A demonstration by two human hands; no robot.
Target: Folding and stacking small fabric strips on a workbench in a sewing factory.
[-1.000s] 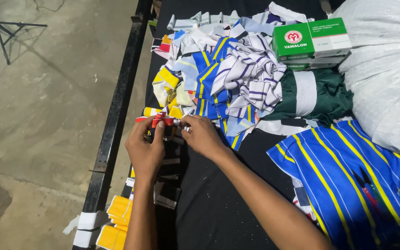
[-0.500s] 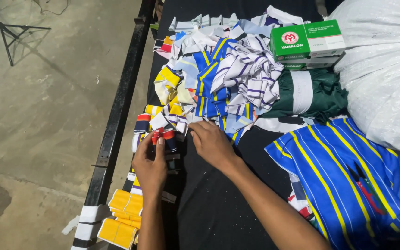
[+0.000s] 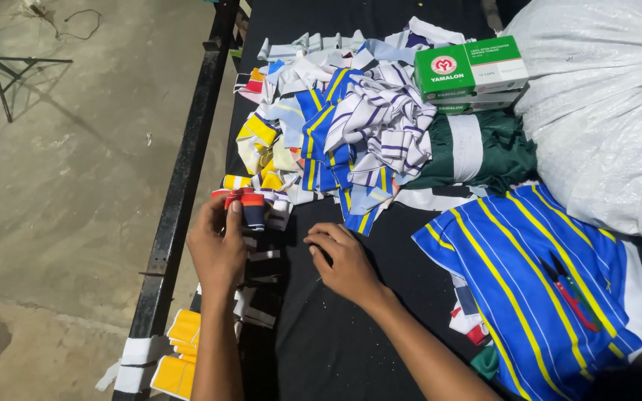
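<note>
Since the earlier frame our right hand (image 3: pixel 347 261) has drawn back from the scrap heap and now rests on the black bench (image 3: pixel 321 341), fingers loosely curled and holding nothing, while our left hand (image 3: pixel 218 245) has lifted slightly. Left hand: pinches a small red, white and navy striped fabric piece (image 3: pixel 245 206) at the bench's left edge, just below the pile of striped fabric scraps (image 3: pixel 343 134). Also listed: green boxes (image 3: pixel 469 70), blue yellow-striped garment (image 3: pixel 536 275), white sack (image 3: pixel 603 104).
</note>
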